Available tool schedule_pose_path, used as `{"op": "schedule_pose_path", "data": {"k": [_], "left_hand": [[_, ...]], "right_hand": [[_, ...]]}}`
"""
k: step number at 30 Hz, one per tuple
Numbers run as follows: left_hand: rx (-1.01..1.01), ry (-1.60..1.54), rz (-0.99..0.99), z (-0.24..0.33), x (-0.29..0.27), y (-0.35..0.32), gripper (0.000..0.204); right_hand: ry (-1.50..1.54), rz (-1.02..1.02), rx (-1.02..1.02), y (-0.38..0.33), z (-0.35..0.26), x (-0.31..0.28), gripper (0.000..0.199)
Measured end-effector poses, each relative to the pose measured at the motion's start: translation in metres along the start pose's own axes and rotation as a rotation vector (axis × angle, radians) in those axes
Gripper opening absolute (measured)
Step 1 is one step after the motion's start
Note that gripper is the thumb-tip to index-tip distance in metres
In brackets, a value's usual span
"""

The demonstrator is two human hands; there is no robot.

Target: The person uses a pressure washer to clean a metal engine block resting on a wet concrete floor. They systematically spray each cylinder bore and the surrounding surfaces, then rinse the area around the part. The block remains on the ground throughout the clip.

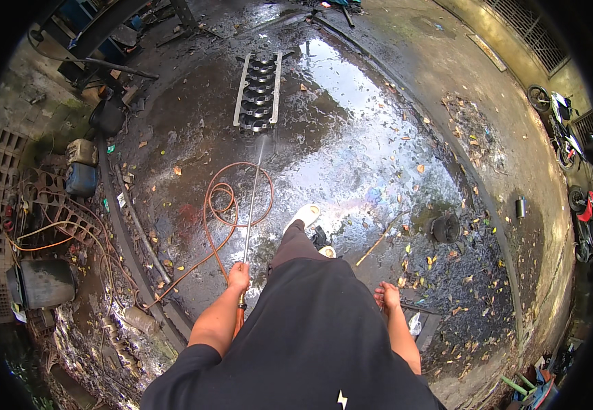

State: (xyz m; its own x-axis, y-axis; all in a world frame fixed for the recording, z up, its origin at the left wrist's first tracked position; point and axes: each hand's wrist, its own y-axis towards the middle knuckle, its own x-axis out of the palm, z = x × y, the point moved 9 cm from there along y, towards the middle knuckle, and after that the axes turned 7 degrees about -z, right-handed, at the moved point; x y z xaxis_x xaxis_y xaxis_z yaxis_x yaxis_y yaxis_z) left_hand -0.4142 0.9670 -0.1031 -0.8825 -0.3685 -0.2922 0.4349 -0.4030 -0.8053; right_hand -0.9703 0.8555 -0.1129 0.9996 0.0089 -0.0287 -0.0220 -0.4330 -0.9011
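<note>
My left hand (239,276) is closed around the handle of a long, thin pressure-washer lance (249,222). Ahead of it, a spray of water leaves the tip toward an engine block (259,92) lying on the wet ground, with two pale side rails and several dark curved saddles between them. An orange-brown hose (209,205) loops on the ground left of the lance. Beside my right hip hangs my right hand (388,296), fingers loosely bent and apart, holding nothing I can see.
Wet, oily ground (351,150) with scattered leaves surrounds my feet. A thin stick (380,239) and a dark bucket (445,228) lie right. Left are a pipe (147,236), a blue jerrycan (81,179) and a large drum (42,283). Motorbikes (564,133) stand by the right wall.
</note>
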Motion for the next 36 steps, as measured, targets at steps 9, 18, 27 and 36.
{"op": "schedule_pose_path", "data": {"k": [9, 18, 27, 36], "left_hand": [[-0.006, 0.035, -0.007, 0.010, 0.002, -0.010, 0.033], [0.007, 0.081, -0.015, 0.017, 0.006, -0.015, 0.027], [-0.025, 0.048, -0.060, 0.010, 0.010, -0.007, 0.028], [-0.054, 0.051, -0.074, 0.008, 0.013, -0.007, 0.028]], "right_hand": [[-0.002, -0.003, 0.009, 0.002, 0.000, -0.001, 0.024], [0.023, -0.004, 0.008, 0.000, 0.000, -0.002, 0.022], [0.016, 0.003, 0.016, -0.001, -0.002, -0.001, 0.022], [0.009, -0.008, 0.012, -0.002, -0.004, -0.002, 0.024]]}}
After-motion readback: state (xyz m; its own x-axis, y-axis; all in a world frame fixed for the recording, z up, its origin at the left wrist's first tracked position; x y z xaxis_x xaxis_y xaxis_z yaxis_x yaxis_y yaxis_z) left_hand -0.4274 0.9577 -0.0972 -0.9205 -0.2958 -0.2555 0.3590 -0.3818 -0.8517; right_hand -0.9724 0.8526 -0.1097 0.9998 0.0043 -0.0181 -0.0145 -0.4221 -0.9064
